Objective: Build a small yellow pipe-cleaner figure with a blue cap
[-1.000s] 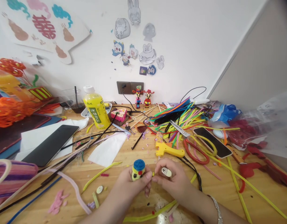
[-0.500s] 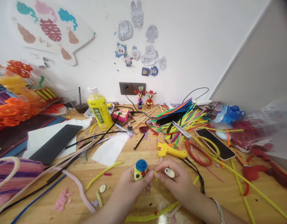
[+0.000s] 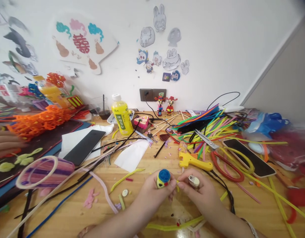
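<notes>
My left hand is closed round a small fuzzy yellow doll head with a round blue top and a red spot on its side. Close beside it, my right hand pinches a tiny yellow piece between thumb and forefinger, near the left fingertips. A small cream tool with a silver end also sits in the right hand; its kind cannot be made out. Just beyond the hands lies a yellow glue gun, its black cord running past my right hand.
Red-handled scissors and a phone lie at right, before a heap of coloured pipe cleaners. A yellow drink bottle and a black slab stand left of centre. Another person's hand is at the left edge.
The view has turned left, so everything sits further right in the picture. Another person's hand has come into sight at the left. My hands keep nearly the same pose.
</notes>
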Demonstrator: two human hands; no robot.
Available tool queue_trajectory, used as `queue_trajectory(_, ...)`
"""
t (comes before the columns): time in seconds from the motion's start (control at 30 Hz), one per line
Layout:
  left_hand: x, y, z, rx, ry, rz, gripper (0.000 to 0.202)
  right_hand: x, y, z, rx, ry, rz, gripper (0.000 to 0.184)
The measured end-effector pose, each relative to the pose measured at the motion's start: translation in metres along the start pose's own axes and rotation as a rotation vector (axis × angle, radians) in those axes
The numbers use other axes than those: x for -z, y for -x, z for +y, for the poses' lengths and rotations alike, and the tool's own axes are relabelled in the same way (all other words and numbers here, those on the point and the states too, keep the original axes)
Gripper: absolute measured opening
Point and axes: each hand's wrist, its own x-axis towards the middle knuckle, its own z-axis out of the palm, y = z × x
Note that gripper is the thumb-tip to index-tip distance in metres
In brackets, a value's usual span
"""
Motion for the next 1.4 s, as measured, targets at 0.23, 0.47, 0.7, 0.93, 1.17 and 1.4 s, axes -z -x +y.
queue_trajectory(0.23, 0.003, 0.0, -0.005, -0.053, -0.112, 0.024, 0.023, -0.002, -0.001, -0.004, 0.033, 0.028, -0.046, 0.008)
queue_trajectory(0.47, 0.005, -0.002, -0.006, -0.087, -0.204, 0.034, 0.019, 0.001, -0.002, 0.005, 0.13, 0.151, -0.039, 0.018)
queue_trajectory(0.7, 0.004, 0.002, 0.001, -0.131, -0.282, 0.068, 0.017, 0.005, 0.001, 0.001, 0.228, 0.217, -0.046, 0.02)
queue_trajectory(0.93, 0.004, 0.006, 0.004, -0.156, -0.349, 0.105, 0.018, 0.013, 0.001, -0.004, 0.208, 0.282, -0.082, 0.026)
queue_trajectory(1.17, 0.003, 0.009, 0.002, -0.174, -0.418, 0.099, 0.019, 0.011, 0.0, 0.0, 0.183, 0.373, -0.14, 0.022)
queue_trajectory(1.4, 0.003, 0.008, 0.005, -0.202, -0.442, 0.102, 0.018, 0.01, 0.003, -0.004, 0.177, 0.373, -0.137, 0.023)
